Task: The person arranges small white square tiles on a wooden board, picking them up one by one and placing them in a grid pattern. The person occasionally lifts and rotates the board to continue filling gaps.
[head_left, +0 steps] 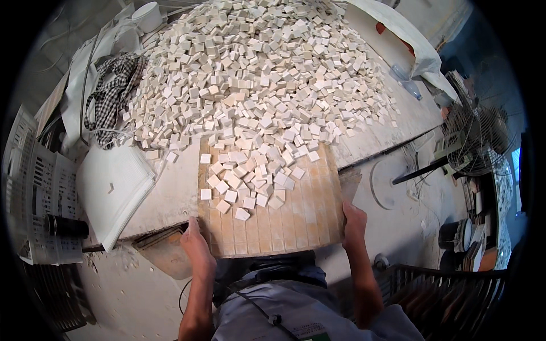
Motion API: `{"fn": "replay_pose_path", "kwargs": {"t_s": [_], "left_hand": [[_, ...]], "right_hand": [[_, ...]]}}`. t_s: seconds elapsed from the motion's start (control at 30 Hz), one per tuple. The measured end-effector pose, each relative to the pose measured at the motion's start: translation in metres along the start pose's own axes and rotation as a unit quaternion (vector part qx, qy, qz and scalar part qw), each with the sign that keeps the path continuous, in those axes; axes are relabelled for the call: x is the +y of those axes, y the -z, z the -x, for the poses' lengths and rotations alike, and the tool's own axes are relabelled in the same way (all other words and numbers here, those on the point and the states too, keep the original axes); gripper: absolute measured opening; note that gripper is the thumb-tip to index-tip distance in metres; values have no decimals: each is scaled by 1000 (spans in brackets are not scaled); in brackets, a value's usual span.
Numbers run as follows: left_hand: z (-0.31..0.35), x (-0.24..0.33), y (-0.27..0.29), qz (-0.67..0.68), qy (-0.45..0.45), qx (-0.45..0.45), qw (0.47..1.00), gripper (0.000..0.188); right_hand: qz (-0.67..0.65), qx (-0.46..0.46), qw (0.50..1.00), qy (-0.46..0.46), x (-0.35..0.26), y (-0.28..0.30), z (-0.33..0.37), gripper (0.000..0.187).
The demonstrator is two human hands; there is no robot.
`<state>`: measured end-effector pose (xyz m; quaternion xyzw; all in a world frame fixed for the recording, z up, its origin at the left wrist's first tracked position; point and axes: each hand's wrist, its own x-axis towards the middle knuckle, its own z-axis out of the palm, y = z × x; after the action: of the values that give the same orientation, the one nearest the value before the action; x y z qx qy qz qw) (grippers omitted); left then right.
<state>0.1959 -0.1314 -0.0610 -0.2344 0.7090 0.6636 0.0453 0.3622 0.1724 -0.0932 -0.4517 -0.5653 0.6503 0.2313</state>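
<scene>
A tan board with a grid of grooves [296, 230] lies level in front of my body, its far part reaching over the table's near edge. My left hand [197, 248] is closed on its left edge near the front corner, thumb up along the side. On the opposite edge, my right hand [354, 223] grips the board, fingers partly hidden beneath. Loose small cream tiles [248, 176] lie scattered and overlapping on the board's far and left part. They run on into a large heap of the same tiles [256, 74] covering the table beyond.
White sheets [116, 184] lie left of the board, beside a white plastic crate [48, 193] and a checkered cloth [111, 94]. A white tub [148, 17] stands far left. To the right are a fan [475, 136] and a dark bucket [455, 235]; the table edge [392, 149] runs there.
</scene>
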Motion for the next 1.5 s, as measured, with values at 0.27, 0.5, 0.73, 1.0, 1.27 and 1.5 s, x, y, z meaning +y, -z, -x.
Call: {"fn": "replay_pose_path", "kwargs": {"t_s": [0.27, 0.5, 0.73, 1.0, 1.27, 1.5], "left_hand": [[1, 6, 6, 55, -3, 37, 998, 38], [-17, 19, 2, 107, -15, 35, 993, 35], [-20, 47, 1, 134, 16, 89, 987, 35], [-57, 92, -23, 126, 7, 35, 991, 35], [-90, 105, -36, 115, -14, 29, 993, 39], [-92, 130, -45, 85, -34, 54, 994, 43]], "right_hand": [[7, -35, 996, 79, -15, -7, 7, 30], [5, -42, 993, 106, -39, -29, -10, 28], [-98, -38, 993, 59, -47, -38, -3, 29], [-158, -3, 985, 65, -75, -88, -61, 33], [-129, -39, 991, 18, -88, -109, -105, 35], [-142, -107, 984, 2, -102, -119, -117, 29]]}}
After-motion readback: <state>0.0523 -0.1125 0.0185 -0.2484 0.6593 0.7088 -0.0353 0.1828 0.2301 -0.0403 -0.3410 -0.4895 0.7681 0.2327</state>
